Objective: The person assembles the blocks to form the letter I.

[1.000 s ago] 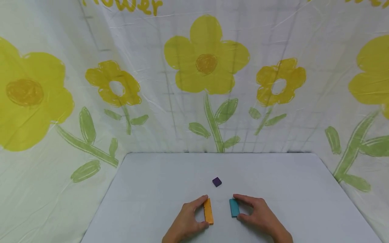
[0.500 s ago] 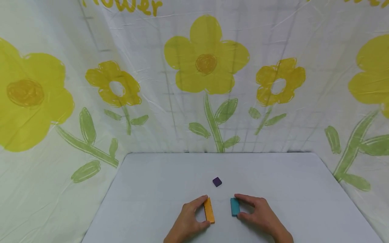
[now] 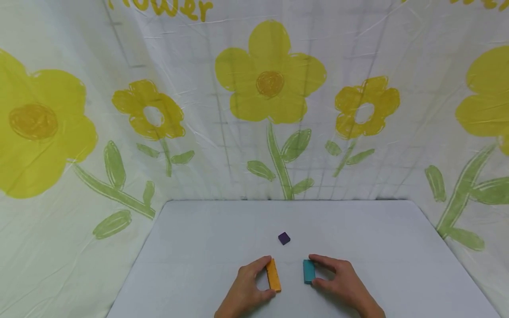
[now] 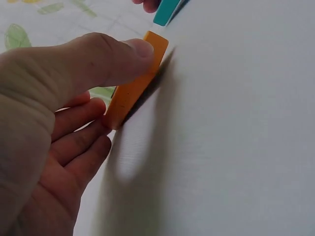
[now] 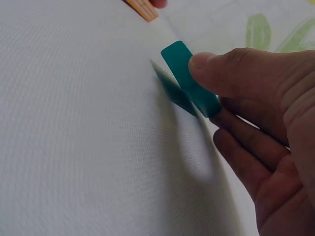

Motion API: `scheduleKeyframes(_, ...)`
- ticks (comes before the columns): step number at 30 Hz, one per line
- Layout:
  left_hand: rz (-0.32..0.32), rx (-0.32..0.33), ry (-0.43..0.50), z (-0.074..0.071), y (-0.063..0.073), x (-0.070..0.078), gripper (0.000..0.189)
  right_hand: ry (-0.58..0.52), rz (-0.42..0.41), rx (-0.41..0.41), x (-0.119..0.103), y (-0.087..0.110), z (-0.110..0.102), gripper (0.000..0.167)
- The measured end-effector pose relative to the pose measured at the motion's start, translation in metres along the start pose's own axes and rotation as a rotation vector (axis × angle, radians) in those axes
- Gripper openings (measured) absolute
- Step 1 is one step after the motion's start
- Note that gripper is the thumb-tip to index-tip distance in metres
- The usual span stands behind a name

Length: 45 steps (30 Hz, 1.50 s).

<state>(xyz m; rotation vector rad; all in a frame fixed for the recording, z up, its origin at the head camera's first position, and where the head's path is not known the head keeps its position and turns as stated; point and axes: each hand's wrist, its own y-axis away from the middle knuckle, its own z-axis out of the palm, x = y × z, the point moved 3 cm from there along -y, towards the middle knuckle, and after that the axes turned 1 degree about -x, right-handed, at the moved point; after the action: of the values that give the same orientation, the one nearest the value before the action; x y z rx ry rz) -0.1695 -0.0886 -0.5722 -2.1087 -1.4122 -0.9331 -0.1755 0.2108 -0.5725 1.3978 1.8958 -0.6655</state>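
Head view: the left hand (image 3: 247, 289) pinches the orange block (image 3: 273, 275), the right hand (image 3: 341, 282) grasps the teal block (image 3: 308, 271) (both on edge), purple cube (image 3: 284, 238) beyond.

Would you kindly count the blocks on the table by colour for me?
Orange block: 1, held in the left hand
Teal block: 1, held in the right hand
Purple block: 1, lying free, farther back on the table
Total: 3 blocks
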Motion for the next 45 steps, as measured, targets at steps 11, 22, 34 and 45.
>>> scheduleKeyframes(11, 0.049, 0.008, -0.036, -0.014, -0.01, 0.013, 0.083, 0.006, 0.054, 0.02, -0.012, 0.007, -0.004, 0.062)
scheduleKeyframes(22, 0.054, -0.03, -0.026, -0.011, -0.023, 0.028, 0.083, 0.032, -0.03, 0.039, -0.031, 0.021, -0.009, 0.061)
scheduleKeyframes(34, 0.12, -0.051, -0.023, -0.001, -0.039, 0.027, 0.081, -0.096, -0.202, -0.034, -0.037, 0.037, 0.014, 0.057)
scheduleKeyframes(45, 0.153, -0.079, -0.046, 0.005, -0.045, 0.022, 0.081, -0.109, -0.132, -0.138, -0.035, 0.036, 0.042, 0.056)
